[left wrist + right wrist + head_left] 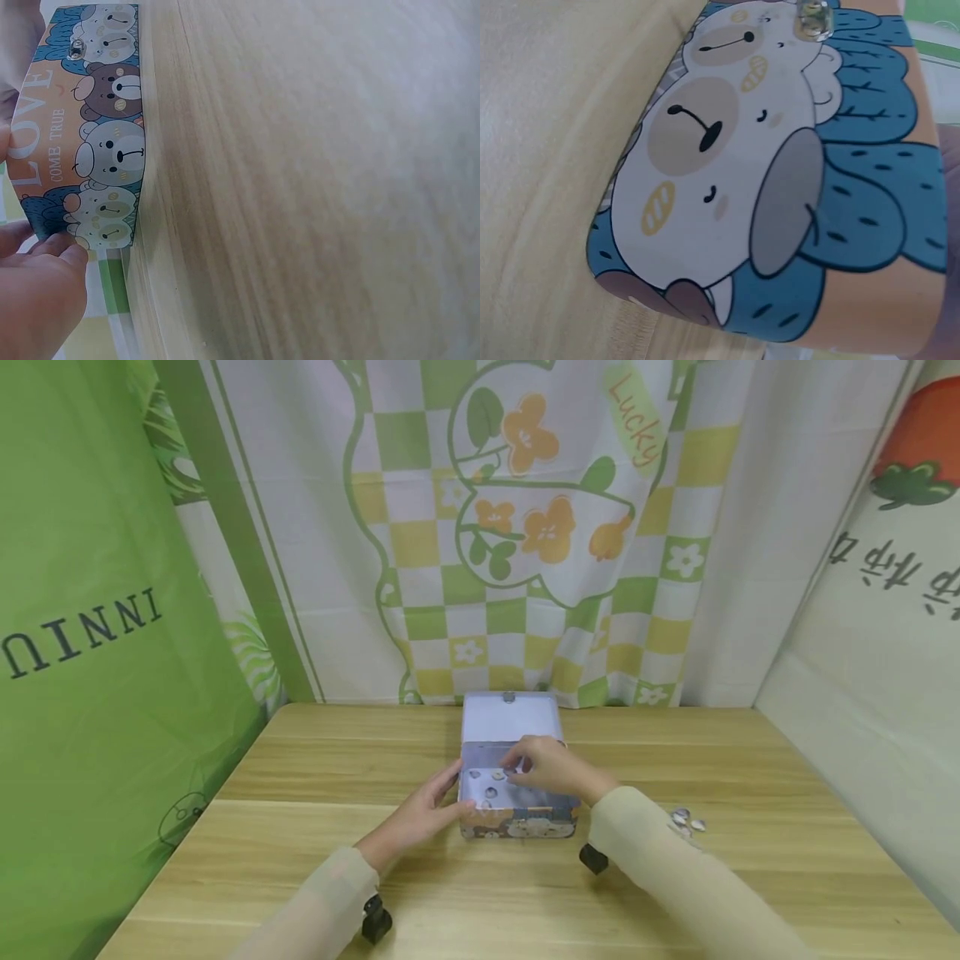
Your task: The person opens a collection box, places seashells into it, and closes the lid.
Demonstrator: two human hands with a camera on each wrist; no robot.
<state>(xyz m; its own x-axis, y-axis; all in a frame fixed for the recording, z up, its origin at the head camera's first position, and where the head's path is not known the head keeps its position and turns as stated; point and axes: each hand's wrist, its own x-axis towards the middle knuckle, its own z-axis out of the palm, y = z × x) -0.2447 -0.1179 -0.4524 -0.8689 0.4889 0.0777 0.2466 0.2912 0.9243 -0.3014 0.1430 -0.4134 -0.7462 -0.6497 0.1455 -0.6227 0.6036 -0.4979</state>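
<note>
A tin box [517, 823] with bear drawings on its front stands on the table, its lid [510, 717] raised at the back. Several small shells [491, 792] lie spread over its pale inside. My left hand [427, 806] holds the box at its left front corner, thumb at the front rim and fingers along the side. In the left wrist view the left hand [45, 292] touches the box's end. Over the open box, my right hand [551, 764] pinches a small shell [510, 771] between thumb and fingertips. The right wrist view shows mostly the bear-printed front [727, 172].
A small pile of shells [682, 820] lies on the wooden table [337, 752], right of the box beside my right sleeve. A printed curtain [525, 635] hangs behind the table, with a green cloth [90, 693] at the left and a white one [862, 668] at the right.
</note>
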